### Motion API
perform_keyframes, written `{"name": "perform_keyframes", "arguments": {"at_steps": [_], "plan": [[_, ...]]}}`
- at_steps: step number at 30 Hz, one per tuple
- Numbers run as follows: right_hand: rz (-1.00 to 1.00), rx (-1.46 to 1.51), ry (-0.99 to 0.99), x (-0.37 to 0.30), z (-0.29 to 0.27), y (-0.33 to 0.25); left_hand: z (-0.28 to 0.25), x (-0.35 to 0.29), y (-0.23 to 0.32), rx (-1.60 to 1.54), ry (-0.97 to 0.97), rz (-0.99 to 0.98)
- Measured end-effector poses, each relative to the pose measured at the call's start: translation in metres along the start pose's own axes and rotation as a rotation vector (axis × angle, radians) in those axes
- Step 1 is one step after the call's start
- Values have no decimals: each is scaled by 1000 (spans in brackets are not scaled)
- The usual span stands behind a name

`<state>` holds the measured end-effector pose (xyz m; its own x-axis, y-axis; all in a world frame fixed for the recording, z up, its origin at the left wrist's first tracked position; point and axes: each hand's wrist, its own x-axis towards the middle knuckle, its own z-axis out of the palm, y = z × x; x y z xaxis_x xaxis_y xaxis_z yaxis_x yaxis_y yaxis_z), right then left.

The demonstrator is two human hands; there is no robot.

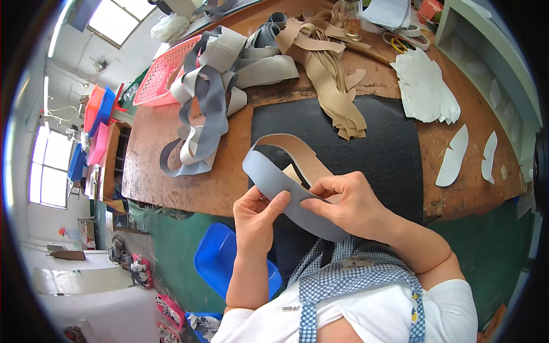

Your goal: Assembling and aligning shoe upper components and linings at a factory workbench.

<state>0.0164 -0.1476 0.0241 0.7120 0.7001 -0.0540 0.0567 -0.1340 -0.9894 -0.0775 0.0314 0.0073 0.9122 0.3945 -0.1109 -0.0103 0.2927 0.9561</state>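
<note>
Both hands hold one curved grey strip above the table. The left hand has its grip pinched on the strip, thumb on top. The right hand has its grip clamped on it just beside.

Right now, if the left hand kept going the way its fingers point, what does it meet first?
The left hand points up-right along the grey strap; next in line looks like the right hand, though depth is unclear.

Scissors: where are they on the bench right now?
In the head view, the scissors lie at the far right of the bench, just beyond the stack of white cut pieces and beside the glass jar.
</note>
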Motion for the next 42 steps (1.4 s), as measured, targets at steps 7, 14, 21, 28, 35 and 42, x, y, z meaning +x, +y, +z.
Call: {"name": "perform_keyframes", "arguments": {"at_steps": [7, 14, 21, 28, 35, 42], "plan": [[-43, -13, 37, 2, 3, -4, 6, 1, 7, 4, 47, 22], [-35, -27, 30, 4, 2, -3, 9, 1, 1, 30, 84, 36], [7, 154, 76, 14, -4, 0, 14, -6, -15, -49, 9, 33], [-8, 144, 67, 5, -3, 10, -1, 4, -18, -176, 10, -43], [13, 181, 65, 5, -2, 15, -4, 9, -14, -144, 14, -29], [90, 174, 47, 8, 2, 7, -4, 7, -15, -131, 46, -49]]}}
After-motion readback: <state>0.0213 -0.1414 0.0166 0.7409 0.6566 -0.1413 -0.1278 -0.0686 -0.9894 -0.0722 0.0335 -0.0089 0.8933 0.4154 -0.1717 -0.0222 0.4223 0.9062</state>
